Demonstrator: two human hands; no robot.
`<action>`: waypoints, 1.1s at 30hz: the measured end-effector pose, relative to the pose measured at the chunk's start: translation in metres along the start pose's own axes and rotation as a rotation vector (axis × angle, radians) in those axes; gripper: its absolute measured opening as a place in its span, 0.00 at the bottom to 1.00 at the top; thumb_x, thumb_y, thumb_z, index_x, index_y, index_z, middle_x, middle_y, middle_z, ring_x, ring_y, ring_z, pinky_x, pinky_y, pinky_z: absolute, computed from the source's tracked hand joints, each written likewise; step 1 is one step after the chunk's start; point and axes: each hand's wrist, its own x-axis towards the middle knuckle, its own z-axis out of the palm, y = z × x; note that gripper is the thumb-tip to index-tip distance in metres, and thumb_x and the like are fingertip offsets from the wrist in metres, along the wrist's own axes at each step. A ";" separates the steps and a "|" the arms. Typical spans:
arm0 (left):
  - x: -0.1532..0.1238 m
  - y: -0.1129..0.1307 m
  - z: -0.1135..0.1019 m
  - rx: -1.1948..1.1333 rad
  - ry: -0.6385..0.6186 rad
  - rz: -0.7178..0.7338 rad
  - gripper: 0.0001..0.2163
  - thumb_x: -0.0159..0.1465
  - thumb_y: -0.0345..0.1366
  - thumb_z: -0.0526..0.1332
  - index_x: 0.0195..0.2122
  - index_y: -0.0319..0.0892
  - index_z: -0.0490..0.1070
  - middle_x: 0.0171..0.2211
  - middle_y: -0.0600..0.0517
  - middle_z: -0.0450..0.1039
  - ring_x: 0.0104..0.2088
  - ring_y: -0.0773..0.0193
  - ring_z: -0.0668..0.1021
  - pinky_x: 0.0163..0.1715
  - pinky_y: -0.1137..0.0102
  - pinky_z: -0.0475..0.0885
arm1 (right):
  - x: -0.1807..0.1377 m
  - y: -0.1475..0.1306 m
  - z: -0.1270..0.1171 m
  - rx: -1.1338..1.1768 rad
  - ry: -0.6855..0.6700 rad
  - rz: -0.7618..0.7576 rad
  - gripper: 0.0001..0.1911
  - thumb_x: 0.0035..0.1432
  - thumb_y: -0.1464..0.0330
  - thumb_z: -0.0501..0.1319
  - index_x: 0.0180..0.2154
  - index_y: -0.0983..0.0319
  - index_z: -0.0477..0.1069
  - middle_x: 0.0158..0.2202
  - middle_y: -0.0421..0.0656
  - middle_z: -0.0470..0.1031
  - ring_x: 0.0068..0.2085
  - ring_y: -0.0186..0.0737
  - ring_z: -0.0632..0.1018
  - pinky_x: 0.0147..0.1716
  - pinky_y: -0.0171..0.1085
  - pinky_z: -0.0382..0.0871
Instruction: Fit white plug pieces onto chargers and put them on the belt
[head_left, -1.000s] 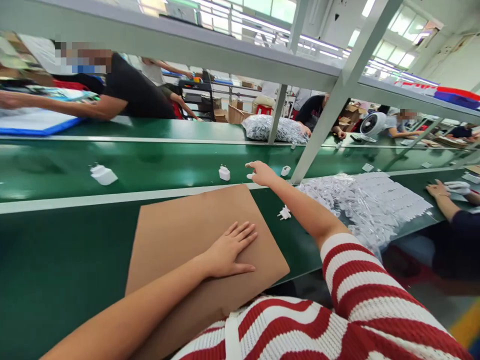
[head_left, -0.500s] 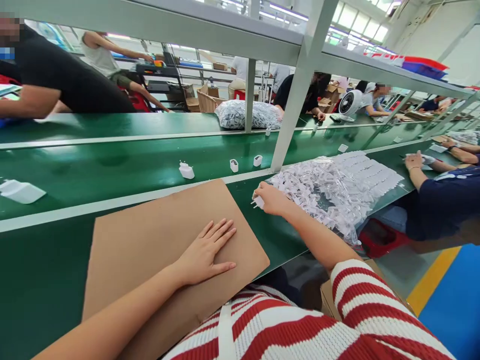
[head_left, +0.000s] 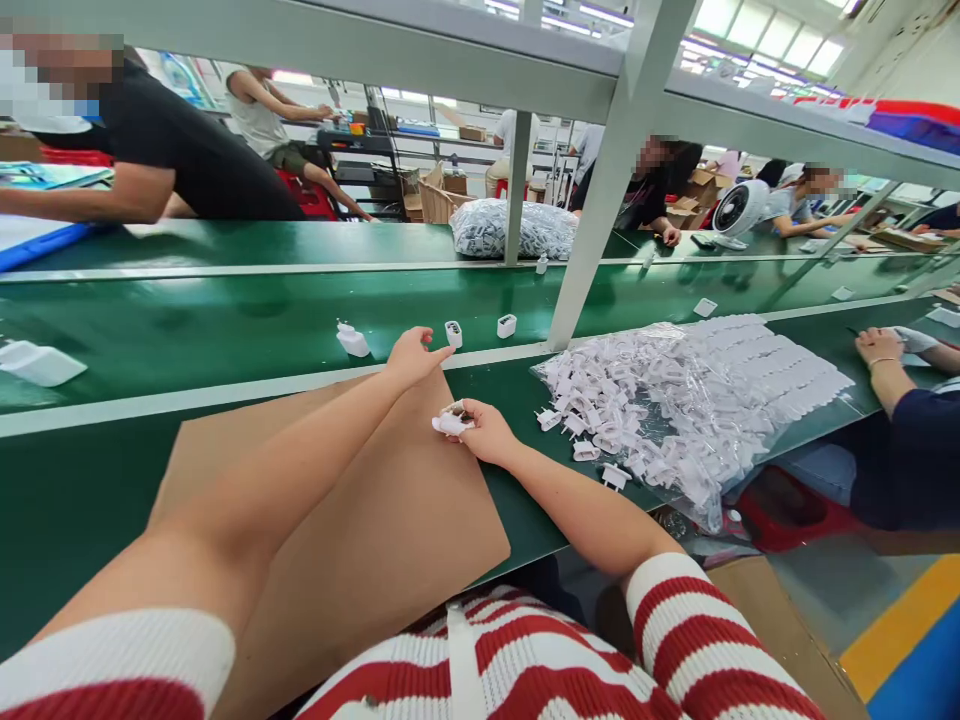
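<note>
My left hand (head_left: pixel 412 357) reaches over the far edge of a brown cardboard sheet (head_left: pixel 390 530), thumb and fingers apart. Its fingertips are right at a small white charger housing (head_left: pixel 453 334) on the green belt; whether they touch it I cannot tell. Above the sheet's right corner, my right hand (head_left: pixel 486 432) pinches a white plug piece (head_left: pixel 451 424), partly covered by the fingers. To the right lies a heap of similar white plug pieces (head_left: pixel 600 390) on and around clear plastic.
More white housings stand on the belt (head_left: pixel 247 320), one (head_left: pixel 506 326) just right and another (head_left: pixel 352 338) left. A slanted metal post (head_left: pixel 592 200) rises beyond the heap. Co-workers sit across the line, and another person's hands (head_left: pixel 881 348) are at the far right.
My left hand has lifted off the cardboard and moved forward to the housing on the belt. My right hand has come left from the heap, holding the plug piece. The view has shifted slightly.
</note>
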 end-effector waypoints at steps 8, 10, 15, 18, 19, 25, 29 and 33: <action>0.040 0.027 0.036 -0.021 0.096 -0.108 0.18 0.65 0.35 0.64 0.54 0.33 0.72 0.54 0.34 0.77 0.54 0.46 0.77 0.55 0.58 0.70 | -0.006 -0.020 -0.005 0.172 0.034 0.117 0.15 0.48 0.61 0.75 0.36 0.59 0.75 0.34 0.40 0.80 0.36 0.39 0.83 0.37 0.37 0.79; 0.030 0.024 0.026 -0.043 0.083 -0.041 0.16 0.65 0.33 0.62 0.53 0.35 0.74 0.53 0.39 0.78 0.52 0.50 0.78 0.55 0.62 0.70 | -0.008 -0.026 -0.008 0.207 0.023 0.135 0.15 0.51 0.59 0.73 0.38 0.59 0.76 0.36 0.42 0.81 0.35 0.40 0.84 0.36 0.37 0.79; -0.042 -0.004 -0.013 -0.091 0.003 0.110 0.19 0.63 0.41 0.63 0.54 0.42 0.77 0.52 0.49 0.80 0.48 0.55 0.80 0.53 0.67 0.73 | -0.008 -0.035 -0.016 0.233 0.033 0.145 0.17 0.50 0.57 0.71 0.39 0.59 0.76 0.40 0.44 0.82 0.33 0.38 0.83 0.24 0.31 0.67; -0.105 -0.023 -0.028 -0.123 -0.058 0.194 0.20 0.63 0.48 0.63 0.52 0.46 0.79 0.52 0.50 0.81 0.50 0.52 0.80 0.53 0.64 0.74 | -0.007 -0.036 -0.017 0.178 0.050 0.122 0.17 0.48 0.57 0.71 0.38 0.60 0.78 0.32 0.41 0.79 0.30 0.36 0.78 0.22 0.30 0.60; -0.124 -0.027 -0.031 -0.128 -0.089 0.247 0.19 0.64 0.50 0.63 0.52 0.47 0.79 0.51 0.49 0.81 0.50 0.52 0.80 0.54 0.62 0.74 | -0.008 -0.037 -0.016 0.151 0.057 0.107 0.17 0.48 0.58 0.71 0.37 0.60 0.79 0.31 0.40 0.78 0.30 0.35 0.77 0.23 0.31 0.60; -0.180 -0.040 -0.022 -0.294 -0.163 0.327 0.24 0.65 0.52 0.63 0.58 0.46 0.73 0.50 0.47 0.80 0.49 0.52 0.80 0.54 0.58 0.75 | -0.019 -0.047 -0.008 -0.218 0.099 -0.127 0.13 0.53 0.60 0.72 0.40 0.58 0.80 0.41 0.42 0.76 0.40 0.39 0.74 0.37 0.37 0.70; -0.174 -0.053 -0.014 -0.382 -0.175 0.324 0.23 0.62 0.56 0.67 0.49 0.44 0.77 0.44 0.48 0.79 0.44 0.53 0.79 0.47 0.60 0.75 | -0.031 -0.056 -0.007 -0.818 0.068 -0.433 0.05 0.63 0.67 0.63 0.39 0.58 0.78 0.37 0.44 0.71 0.43 0.45 0.72 0.43 0.42 0.69; -0.169 -0.060 -0.011 -0.413 -0.180 0.404 0.18 0.66 0.54 0.65 0.41 0.43 0.78 0.38 0.48 0.77 0.39 0.56 0.78 0.41 0.63 0.74 | -0.036 -0.061 -0.002 -1.094 -0.019 -0.619 0.06 0.61 0.73 0.60 0.38 0.59 0.75 0.36 0.46 0.70 0.44 0.48 0.69 0.45 0.44 0.67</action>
